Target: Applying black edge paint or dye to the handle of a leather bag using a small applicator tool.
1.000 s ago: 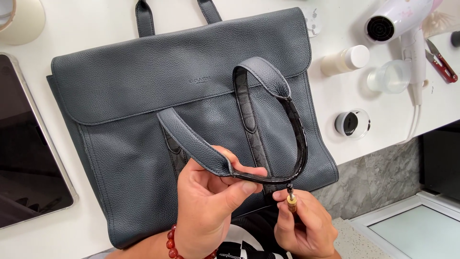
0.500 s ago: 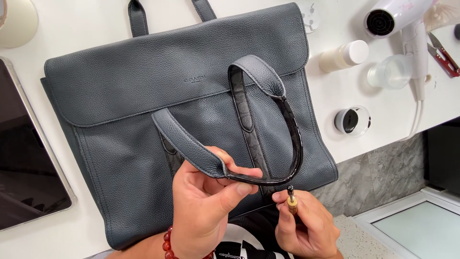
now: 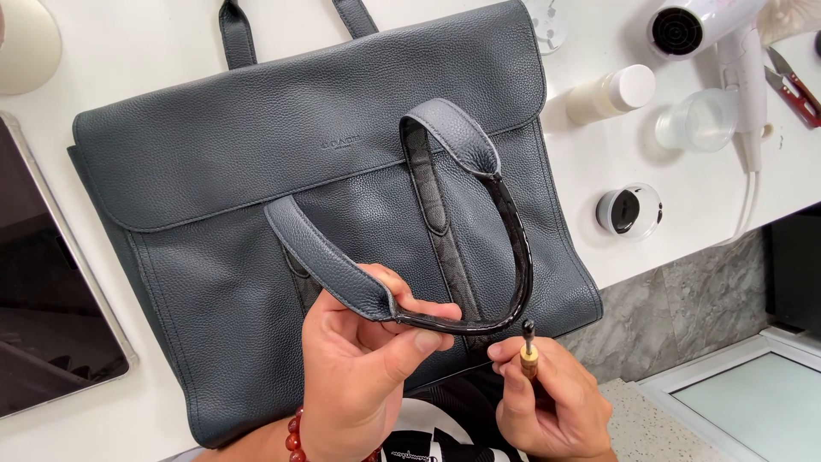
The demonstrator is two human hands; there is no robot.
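Nearest, left hand (image 3: 359, 376) curled and pinching the bag handle (image 3: 479, 257), thumb laid across the glossy black edge, fingers tucked under the grey strap; red bead bracelet (image 3: 295, 436) at the wrist. Just beside it, right hand (image 3: 552, 402) closed in a pinch round a small edge tool (image 3: 529, 352), wooden grip between thumb and fingertips, dark metal tip pointing up and almost touching the handle's black edge at the lowest part of the loop. Handle arched up off the bag, one end gripped in the left hand, the other end stitched to a dark strap running down the front. Beneath both, a slate-grey pebbled leather tote bag (image 3: 214, 205) lying flat on the white tabletop (image 3: 103, 77), flap closed, second pair of straps trailing off the far edge. Left of the bag, a dark tablet (image 3: 43, 291) lying flat. Right of the bag, a small round black-and-white jar (image 3: 629, 210). Farther back, a white capped bottle (image 3: 614, 91) on its side, a clear plastic cup (image 3: 697, 121), a white hair dryer (image 3: 710, 34) with its cord hanging over the table edge, and red-handled snips (image 3: 791, 85) at the far right.
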